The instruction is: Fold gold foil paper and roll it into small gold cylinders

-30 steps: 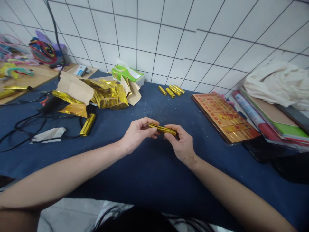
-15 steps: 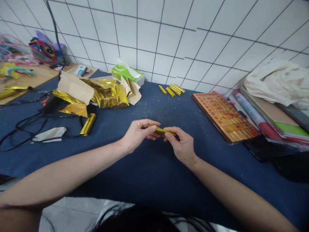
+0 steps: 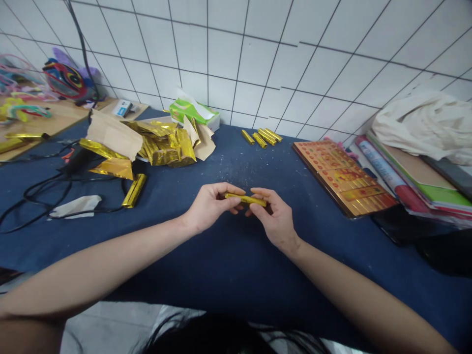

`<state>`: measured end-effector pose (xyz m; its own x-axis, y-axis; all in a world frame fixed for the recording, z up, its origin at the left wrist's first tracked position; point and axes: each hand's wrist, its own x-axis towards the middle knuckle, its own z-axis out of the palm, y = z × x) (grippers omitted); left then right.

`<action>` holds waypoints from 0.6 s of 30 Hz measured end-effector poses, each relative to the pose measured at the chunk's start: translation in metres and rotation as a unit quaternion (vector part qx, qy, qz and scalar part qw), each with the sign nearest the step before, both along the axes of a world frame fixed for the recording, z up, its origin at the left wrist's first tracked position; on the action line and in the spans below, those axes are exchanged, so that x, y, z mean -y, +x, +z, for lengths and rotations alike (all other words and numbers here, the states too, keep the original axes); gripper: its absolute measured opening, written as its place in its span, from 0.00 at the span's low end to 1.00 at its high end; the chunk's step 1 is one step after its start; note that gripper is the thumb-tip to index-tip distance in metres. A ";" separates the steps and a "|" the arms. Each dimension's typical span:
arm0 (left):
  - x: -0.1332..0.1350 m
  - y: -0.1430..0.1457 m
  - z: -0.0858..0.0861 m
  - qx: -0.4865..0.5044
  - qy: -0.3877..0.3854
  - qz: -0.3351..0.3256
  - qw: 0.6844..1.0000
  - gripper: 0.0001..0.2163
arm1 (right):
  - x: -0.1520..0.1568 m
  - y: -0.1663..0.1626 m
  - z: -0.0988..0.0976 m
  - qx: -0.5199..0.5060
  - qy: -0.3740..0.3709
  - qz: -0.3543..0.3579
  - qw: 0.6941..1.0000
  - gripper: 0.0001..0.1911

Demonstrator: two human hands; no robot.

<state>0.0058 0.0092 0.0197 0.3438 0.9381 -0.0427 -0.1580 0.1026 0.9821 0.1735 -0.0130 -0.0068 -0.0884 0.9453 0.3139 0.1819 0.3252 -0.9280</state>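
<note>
Between my two hands a thin roll of gold foil (image 3: 248, 199) lies nearly level above the blue tabletop. The thumb and fingers of my left hand (image 3: 214, 204) pinch its left end. My right hand (image 3: 275, 216) holds the right end, thumb below and fingers behind it. Beyond my hands, near the wall, several finished-looking gold rolls (image 3: 266, 137) lie side by side. A pile of folded gold foil (image 3: 167, 147) with brown paper backing sits at the back left. Closer to my left forearm rests a thicker gold foil roll (image 3: 134, 191).
Black cables (image 3: 44, 184) and a white scrap (image 3: 75, 206) lie on the left. A green tissue pack (image 3: 193, 110) stands by the tiled wall. To the right are a flat orange-gold pack (image 3: 344, 177), stacked books (image 3: 424, 184) and a white cloth bag (image 3: 424, 125).
The fingers of my right hand have lifted and spread slightly, so more of the gold roll shows. The roll has turned a little between my hands. Other things stay in place.
</note>
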 end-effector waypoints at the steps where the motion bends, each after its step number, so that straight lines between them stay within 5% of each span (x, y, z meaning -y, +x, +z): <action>1: 0.000 0.000 0.000 -0.003 0.008 0.000 1.000 0.08 | 0.000 0.000 0.000 -0.004 -0.006 0.003 1.000 0.12; 5: 0.001 0.000 -0.001 -0.017 0.018 -0.014 1.000 0.10 | 0.000 -0.001 0.000 0.006 -0.006 0.008 1.000 0.06; 18: -0.002 -0.001 -0.005 -0.049 0.033 -0.003 0.998 0.11 | -0.004 -0.002 -0.001 -0.047 -0.079 0.013 0.996 0.12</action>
